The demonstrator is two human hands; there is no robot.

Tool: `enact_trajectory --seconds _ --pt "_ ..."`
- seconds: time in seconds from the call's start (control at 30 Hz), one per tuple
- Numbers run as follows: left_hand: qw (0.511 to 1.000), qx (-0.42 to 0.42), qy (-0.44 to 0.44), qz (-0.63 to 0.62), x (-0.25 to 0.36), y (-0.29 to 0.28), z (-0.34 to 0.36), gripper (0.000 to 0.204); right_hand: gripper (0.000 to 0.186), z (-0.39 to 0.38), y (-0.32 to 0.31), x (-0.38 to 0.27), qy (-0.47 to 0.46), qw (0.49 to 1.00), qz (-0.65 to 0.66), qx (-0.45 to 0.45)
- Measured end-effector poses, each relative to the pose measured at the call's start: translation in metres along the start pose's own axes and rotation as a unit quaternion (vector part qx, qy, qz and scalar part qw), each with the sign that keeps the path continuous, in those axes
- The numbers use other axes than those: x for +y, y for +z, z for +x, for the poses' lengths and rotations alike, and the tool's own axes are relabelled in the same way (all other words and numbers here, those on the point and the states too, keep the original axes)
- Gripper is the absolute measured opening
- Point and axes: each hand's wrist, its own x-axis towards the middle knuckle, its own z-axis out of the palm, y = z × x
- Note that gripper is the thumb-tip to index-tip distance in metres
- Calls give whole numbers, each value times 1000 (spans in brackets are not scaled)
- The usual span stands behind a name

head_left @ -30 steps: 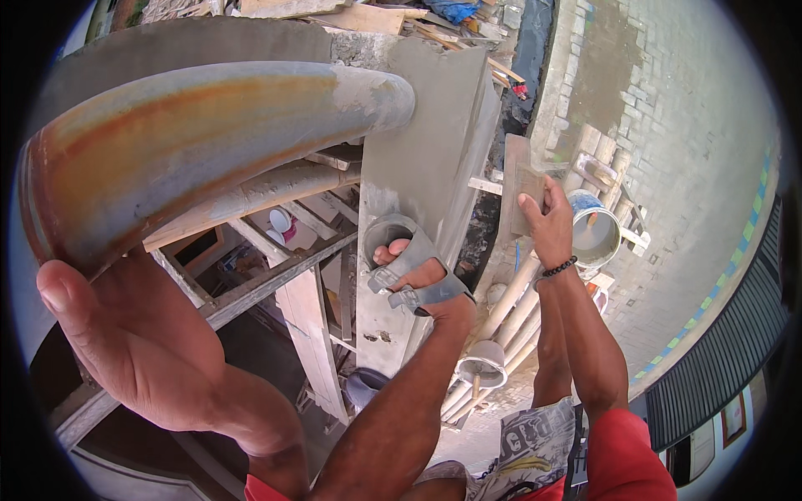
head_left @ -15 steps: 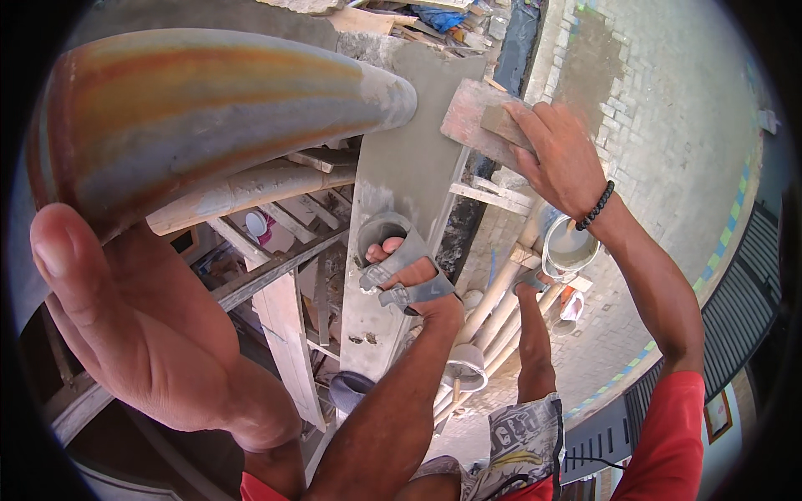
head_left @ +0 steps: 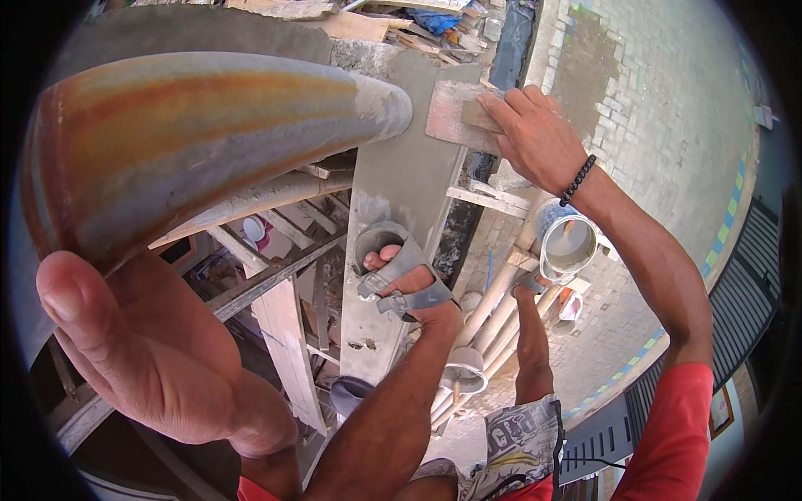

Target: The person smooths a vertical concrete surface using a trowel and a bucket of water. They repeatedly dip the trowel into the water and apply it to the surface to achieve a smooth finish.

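Our right hand (head_left: 539, 138) grips float (head_left: 449, 113) — best held flat over right edge of ledge (head_left: 401, 175); left hand (head_left: 159, 359) at pipe (head_left: 209, 125), grip unclear.

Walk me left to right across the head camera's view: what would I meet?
Left hand → pale plank → flat hand float → right hand gripping it → dark ribbed panel.
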Motion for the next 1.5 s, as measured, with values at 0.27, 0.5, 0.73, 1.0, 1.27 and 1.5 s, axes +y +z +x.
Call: enact_trajectory --seconds 0.27,0.5,0.73,1.0,1.27,1.5 --pt "1000 19 5 -14 0 10 3 46 43 41 -16 67 114 982 -100 110" --pt "999 8 -19 -42 2 0 1 46 43 0 -20 27 117 989 39 76" --pt "998 51 -12 -37 2 12 3 47 42 2 -11 4 86 995 53 19" --pt "1000 12 -16 -6 3 3 2 48 48 -53 -16 -38 138 972 185 40" --pt "996 69 -31 -47 7 9 3 46 44 -25 60 -20 363 644 623 254" --pt "995 93 -10 -42 9 10 5 39 42 -21 130 -50 399 638 626 204"
